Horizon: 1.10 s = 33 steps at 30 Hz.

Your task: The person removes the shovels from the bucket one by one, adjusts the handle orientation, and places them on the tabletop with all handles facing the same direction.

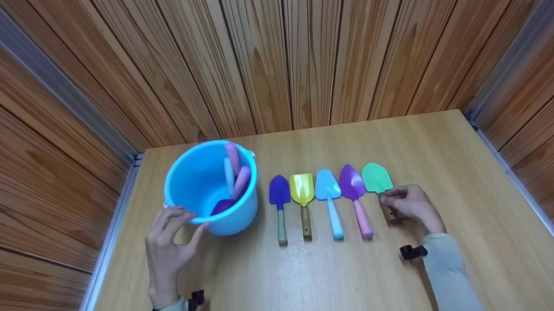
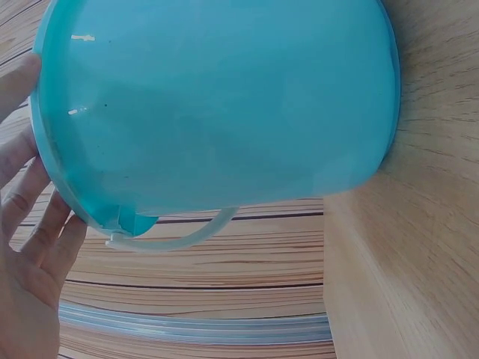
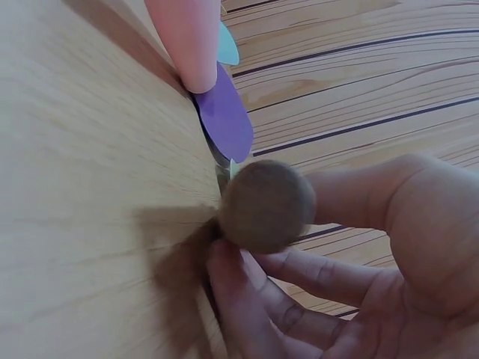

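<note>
At the left stands a light blue bucket, and my left hand holds its near rim with fingertips and thumb. The left wrist view shows the fingers along the rim of the bucket. My right hand pinches the brown wooden handle of a green trowel, the rightmost in a row. Up close in the right wrist view, the round end of that handle sits between thumb and fingers. Just left of it lies a purple trowel with a pink handle.
Further left in the row lie a light blue trowel, a yellow scoop and a dark blue trowel. Inside the bucket are several tools, among them pink handles and a pale blue handle. Wood-panelled walls enclose the table.
</note>
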### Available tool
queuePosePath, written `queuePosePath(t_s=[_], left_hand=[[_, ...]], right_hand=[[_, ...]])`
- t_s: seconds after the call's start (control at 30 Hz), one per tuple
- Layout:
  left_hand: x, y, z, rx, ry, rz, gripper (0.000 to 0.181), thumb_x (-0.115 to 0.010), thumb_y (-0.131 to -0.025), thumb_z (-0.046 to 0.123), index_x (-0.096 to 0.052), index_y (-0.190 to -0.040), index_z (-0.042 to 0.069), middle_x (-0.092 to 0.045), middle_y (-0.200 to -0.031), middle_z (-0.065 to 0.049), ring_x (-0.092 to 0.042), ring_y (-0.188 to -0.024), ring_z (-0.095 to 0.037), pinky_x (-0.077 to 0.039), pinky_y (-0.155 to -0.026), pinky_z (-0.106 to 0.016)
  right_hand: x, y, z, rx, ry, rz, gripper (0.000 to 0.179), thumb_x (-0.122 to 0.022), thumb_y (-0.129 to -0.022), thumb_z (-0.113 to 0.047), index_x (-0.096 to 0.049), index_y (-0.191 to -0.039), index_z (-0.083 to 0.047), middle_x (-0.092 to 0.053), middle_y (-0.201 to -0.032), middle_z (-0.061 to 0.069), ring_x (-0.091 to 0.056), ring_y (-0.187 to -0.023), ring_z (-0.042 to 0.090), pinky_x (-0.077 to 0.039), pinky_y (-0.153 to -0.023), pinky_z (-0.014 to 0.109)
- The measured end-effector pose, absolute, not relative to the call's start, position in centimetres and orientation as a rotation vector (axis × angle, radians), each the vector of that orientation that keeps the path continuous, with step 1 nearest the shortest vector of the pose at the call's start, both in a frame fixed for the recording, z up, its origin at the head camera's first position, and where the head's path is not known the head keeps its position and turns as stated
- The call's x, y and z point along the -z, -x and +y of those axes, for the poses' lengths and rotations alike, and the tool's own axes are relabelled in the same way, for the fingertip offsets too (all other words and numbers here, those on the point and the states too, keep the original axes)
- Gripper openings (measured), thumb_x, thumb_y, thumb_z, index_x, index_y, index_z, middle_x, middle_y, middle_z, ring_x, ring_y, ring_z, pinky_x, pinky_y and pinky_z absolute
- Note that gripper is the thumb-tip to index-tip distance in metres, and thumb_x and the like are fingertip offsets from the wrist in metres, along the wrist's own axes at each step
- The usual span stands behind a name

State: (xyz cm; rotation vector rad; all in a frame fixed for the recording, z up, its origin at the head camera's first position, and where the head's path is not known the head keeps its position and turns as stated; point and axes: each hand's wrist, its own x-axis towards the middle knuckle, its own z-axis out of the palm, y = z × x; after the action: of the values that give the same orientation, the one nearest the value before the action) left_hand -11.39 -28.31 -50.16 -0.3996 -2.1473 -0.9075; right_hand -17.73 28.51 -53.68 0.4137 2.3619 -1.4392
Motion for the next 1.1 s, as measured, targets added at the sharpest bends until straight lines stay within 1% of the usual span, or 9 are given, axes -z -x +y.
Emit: queuePosePath(t_s=[0.2, 0.4, 0.53, 0.73, 0.87, 0.93, 1.03, 1.07, 1.1], left_hand=[[50.2, 11.4, -28.4, 0.917, 0.397, -2.162, 0.037, -0.101, -0.072, 0.018, -0.084, -0.105, 0.014, -0.078, -0.108, -0.004, -0.07, -0.112, -0.019, -0.05, -0.111, -0.021], [50.2, 11.3, -28.3, 0.909, 0.402, -2.148, 0.041, -0.103, -0.068, 0.013, -0.084, -0.104, 0.014, -0.078, -0.107, -0.003, -0.069, -0.11, -0.023, -0.048, -0.11, -0.017], [50.1, 11.3, -28.2, 0.889, 0.404, -2.146, 0.042, -0.103, -0.067, 0.013, -0.085, -0.105, 0.014, -0.078, -0.107, -0.002, -0.069, -0.107, -0.023, -0.048, -0.108, -0.015], [50.2, 11.0, -28.3, 0.886, 0.389, -2.185, 0.039, -0.101, -0.073, 0.02, -0.085, -0.108, 0.015, -0.077, -0.11, -0.001, -0.069, -0.109, -0.017, -0.049, -0.108, -0.017], [49.9, 10.7, -28.5, 0.877, 0.348, -2.229, 0.039, -0.1, -0.074, 0.023, -0.084, -0.109, 0.016, -0.076, -0.112, 0.001, -0.067, -0.111, -0.015, -0.049, -0.109, -0.018], [49.7, 10.6, -28.4, 0.874, 0.326, -2.25, 0.039, -0.1, -0.075, 0.025, -0.083, -0.109, 0.017, -0.076, -0.114, 0.001, -0.067, -0.112, -0.016, -0.052, -0.109, -0.024], [49.6, 10.7, -28.2, 0.875, 0.316, -2.272, 0.038, -0.098, -0.077, 0.027, -0.082, -0.11, 0.017, -0.076, -0.115, 0.001, -0.066, -0.114, -0.018, -0.058, -0.106, -0.042], [49.7, 10.8, -28.1, 0.88, 0.315, -2.275, 0.038, -0.098, -0.078, 0.028, -0.082, -0.111, 0.017, -0.076, -0.116, 0.001, -0.066, -0.115, -0.018, -0.059, -0.104, -0.048], [49.7, 10.8, -28.0, 0.886, 0.317, -2.272, 0.038, -0.098, -0.078, 0.028, -0.082, -0.111, 0.016, -0.076, -0.116, 0.001, -0.066, -0.115, -0.018, -0.06, -0.102, -0.053]], right_hand=[[53.6, 17.6, 28.6, 1.38, -0.399, 2.387, 0.046, -0.071, -0.104, -0.027, -0.062, -0.138, 0.004, -0.07, -0.103, 0.008, -0.066, -0.085, 0.017, -0.06, -0.072, 0.03], [53.4, 17.4, 28.5, 1.372, -0.38, 2.39, 0.047, -0.071, -0.104, -0.027, -0.063, -0.138, 0.004, -0.07, -0.104, 0.008, -0.067, -0.085, 0.016, -0.061, -0.073, 0.029], [53.4, 17.4, 28.4, 1.353, -0.36, 2.418, 0.047, -0.071, -0.104, -0.028, -0.064, -0.137, 0.005, -0.07, -0.102, 0.007, -0.068, -0.082, 0.015, -0.059, -0.071, 0.028], [53.4, 17.3, 28.3, 1.31, -0.383, 2.427, 0.051, -0.07, -0.105, -0.032, -0.062, -0.139, 0.004, -0.069, -0.111, 0.011, -0.067, -0.089, 0.018, -0.06, -0.075, 0.029], [53.3, 17.3, 27.4, 1.266, -0.376, 2.468, 0.049, -0.068, -0.105, -0.033, -0.062, -0.137, 0.003, -0.068, -0.111, 0.013, -0.065, -0.091, 0.02, -0.059, -0.075, 0.03], [53.0, 17.3, 26.7, 1.225, -0.363, 2.499, 0.047, -0.067, -0.106, -0.032, -0.061, -0.135, 0.004, -0.068, -0.109, 0.014, -0.064, -0.089, 0.021, -0.058, -0.072, 0.031], [51.6, 17.4, 25.6, 1.152, -0.345, 2.571, 0.051, -0.066, -0.106, -0.032, -0.055, -0.141, 0.004, -0.065, -0.11, 0.017, -0.065, -0.082, 0.025, -0.058, -0.067, 0.034], [51.0, 17.6, 25.2, 1.137, -0.33, 2.596, 0.052, -0.066, -0.106, -0.032, -0.054, -0.143, 0.003, -0.065, -0.113, 0.019, -0.065, -0.083, 0.027, -0.058, -0.067, 0.037], [50.4, 17.8, 24.7, 1.115, -0.299, 2.634, 0.054, -0.066, -0.107, -0.032, -0.052, -0.146, 0.003, -0.064, -0.118, 0.02, -0.066, -0.088, 0.03, -0.06, -0.072, 0.04]])
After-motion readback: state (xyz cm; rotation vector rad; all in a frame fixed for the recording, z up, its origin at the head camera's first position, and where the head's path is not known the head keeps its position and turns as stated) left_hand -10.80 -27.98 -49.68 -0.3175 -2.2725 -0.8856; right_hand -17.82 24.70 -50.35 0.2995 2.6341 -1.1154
